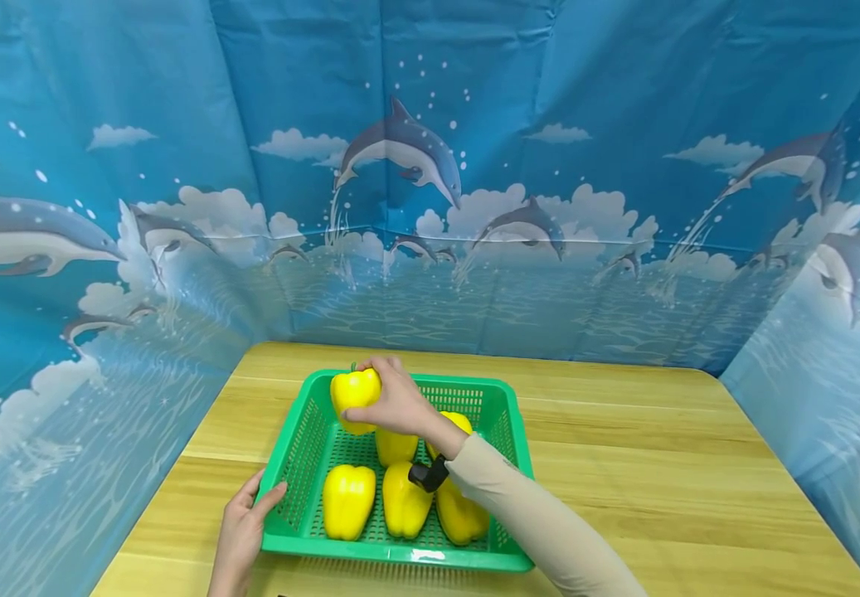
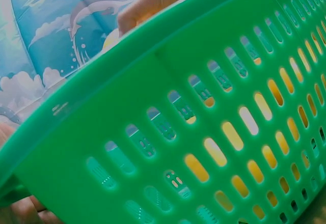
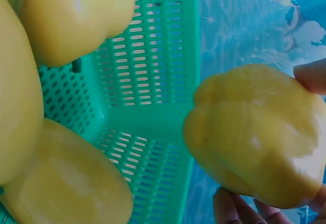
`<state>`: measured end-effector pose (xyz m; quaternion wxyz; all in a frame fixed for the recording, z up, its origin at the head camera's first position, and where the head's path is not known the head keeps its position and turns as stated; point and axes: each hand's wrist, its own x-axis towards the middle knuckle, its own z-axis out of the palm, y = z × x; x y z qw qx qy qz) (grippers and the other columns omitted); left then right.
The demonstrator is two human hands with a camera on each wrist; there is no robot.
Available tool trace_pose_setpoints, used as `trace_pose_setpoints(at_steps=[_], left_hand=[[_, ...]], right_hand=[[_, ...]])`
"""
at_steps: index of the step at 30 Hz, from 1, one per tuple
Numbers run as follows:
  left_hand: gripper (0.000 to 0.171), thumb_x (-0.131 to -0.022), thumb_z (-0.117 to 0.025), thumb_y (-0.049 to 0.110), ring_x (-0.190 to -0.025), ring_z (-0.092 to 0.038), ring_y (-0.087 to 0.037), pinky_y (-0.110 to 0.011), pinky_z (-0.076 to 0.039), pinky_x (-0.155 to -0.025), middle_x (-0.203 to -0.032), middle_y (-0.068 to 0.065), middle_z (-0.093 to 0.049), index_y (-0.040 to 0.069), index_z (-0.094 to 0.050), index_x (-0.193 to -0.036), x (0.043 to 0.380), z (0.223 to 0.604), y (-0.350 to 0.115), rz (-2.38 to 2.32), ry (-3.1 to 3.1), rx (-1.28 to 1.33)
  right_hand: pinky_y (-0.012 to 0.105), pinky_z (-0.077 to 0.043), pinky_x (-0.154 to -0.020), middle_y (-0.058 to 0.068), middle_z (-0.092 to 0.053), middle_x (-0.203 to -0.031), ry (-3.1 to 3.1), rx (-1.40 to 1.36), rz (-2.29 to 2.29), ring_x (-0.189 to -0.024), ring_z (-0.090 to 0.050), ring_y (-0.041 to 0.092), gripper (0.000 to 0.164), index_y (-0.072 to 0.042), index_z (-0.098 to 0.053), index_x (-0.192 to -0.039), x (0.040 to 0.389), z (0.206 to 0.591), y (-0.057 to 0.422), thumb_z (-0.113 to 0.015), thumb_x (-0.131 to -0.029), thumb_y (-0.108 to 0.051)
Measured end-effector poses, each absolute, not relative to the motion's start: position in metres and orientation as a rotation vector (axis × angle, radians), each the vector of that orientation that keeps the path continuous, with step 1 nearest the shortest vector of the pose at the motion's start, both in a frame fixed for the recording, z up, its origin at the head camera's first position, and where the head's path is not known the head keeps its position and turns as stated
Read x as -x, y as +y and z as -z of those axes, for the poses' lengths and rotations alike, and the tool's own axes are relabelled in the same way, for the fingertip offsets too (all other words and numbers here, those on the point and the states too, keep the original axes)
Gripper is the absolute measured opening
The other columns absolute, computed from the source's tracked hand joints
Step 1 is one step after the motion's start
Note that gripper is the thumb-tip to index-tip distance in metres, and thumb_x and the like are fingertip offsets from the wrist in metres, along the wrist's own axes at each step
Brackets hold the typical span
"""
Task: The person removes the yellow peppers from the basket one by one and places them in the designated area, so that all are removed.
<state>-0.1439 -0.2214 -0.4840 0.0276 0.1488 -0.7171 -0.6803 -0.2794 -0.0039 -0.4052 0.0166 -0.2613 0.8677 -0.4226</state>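
A yellow bell pepper point(image 1: 355, 396) with a green stem is held in my right hand point(image 1: 394, 402), thumb on its near side and fingers round the back. It is over the back left part of a green plastic basket point(image 1: 398, 549). In the right wrist view the held bell pepper point(image 3: 254, 137) shows its lobed surface between thumb and fingers, beyond the basket's rim. My left hand point(image 1: 243, 518) grips the basket's left rim near the front corner, thumb on the inner side. Inside the basket stand several more yellow bell peppers point(image 1: 348, 502), partly covered by my right forearm.
The basket sits on a wooden table point(image 1: 638, 473), left of its middle. A blue curtain point(image 1: 519, 307) with printed dolphins hangs behind and at both sides. A black wrist mount point(image 1: 428, 474) is strapped to my right wrist, low over the peppers. Slotted basket walls point(image 2: 204, 132) fill the left wrist view.
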Motion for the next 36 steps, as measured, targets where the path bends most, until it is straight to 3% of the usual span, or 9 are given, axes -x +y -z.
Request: trace_pose_setpoints(at_steps=[16, 22, 36], left_hand=[[0.055, -0.096, -0.058, 0.025, -0.092, -0.064, -0.016, -0.028, -0.053, -0.078, -0.13, -0.02, -0.052, -0.001, -0.04, -0.141, 0.145, 0.483, -0.22, 2.11, -2.197, -0.461], [0.054, -0.096, -0.058, 0.023, -0.091, -0.064, -0.017, -0.03, -0.054, -0.079, -0.13, -0.02, -0.052, -0.002, -0.04, -0.141, 0.145, 0.483, -0.219, 2.12, -2.181, -0.458], [0.054, -0.096, -0.057, 0.024, -0.092, -0.064, -0.018, -0.03, -0.054, -0.079, -0.126, -0.02, -0.054, -0.002, -0.04, -0.14, 0.143, 0.484, -0.219, 2.127, -2.166, -0.434]], right_hand=[[0.034, -0.052, -0.069, 0.009, -0.037, -0.116, 2.706, 0.8, 1.546, -0.088, -0.049, 0.024, 0.055, -0.016, -0.049, -0.121, 0.276, 0.385, 0.031, -0.077, -0.078, -0.035], [0.031, -0.054, -0.067, 0.008, -0.036, -0.118, 2.706, 0.76, 1.614, -0.088, -0.051, 0.025, 0.057, -0.018, -0.047, -0.124, 0.273, 0.379, 0.044, -0.077, -0.079, -0.035], [0.035, -0.053, -0.067, 0.011, -0.034, -0.125, 2.766, 0.727, 1.717, -0.091, -0.05, 0.028, 0.065, -0.014, -0.041, -0.132, 0.269, 0.377, 0.082, -0.076, -0.08, -0.029]])
